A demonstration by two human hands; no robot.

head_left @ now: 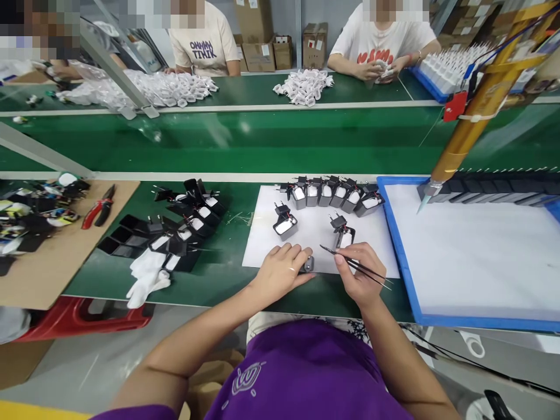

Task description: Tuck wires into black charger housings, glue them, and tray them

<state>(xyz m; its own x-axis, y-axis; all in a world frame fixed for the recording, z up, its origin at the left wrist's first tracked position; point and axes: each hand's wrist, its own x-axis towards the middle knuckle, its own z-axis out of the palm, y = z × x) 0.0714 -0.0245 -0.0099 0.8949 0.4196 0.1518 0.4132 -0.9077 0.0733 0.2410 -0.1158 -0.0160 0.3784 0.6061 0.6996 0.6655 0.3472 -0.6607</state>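
Observation:
My left hand [280,269] rests on the white sheet [315,233] with its fingers curled over a small dark part [308,263] that pokes out at its right side. My right hand [359,274] is closed on black tweezers [350,261], whose tips point left toward that part. Just beyond my hands stand two black charger plugs, one [285,223] at the left and one [342,229] at the right. A row of several more plugs [336,195] lines the sheet's far edge.
A pile of black plugs [188,219] and white gloves [146,277] lie to the left, with red pliers [100,207] on a brown board [52,262]. A blue-rimmed white tray [472,251] and a yellow dispenser [472,116] stand right. Other people work across the green belt [262,140].

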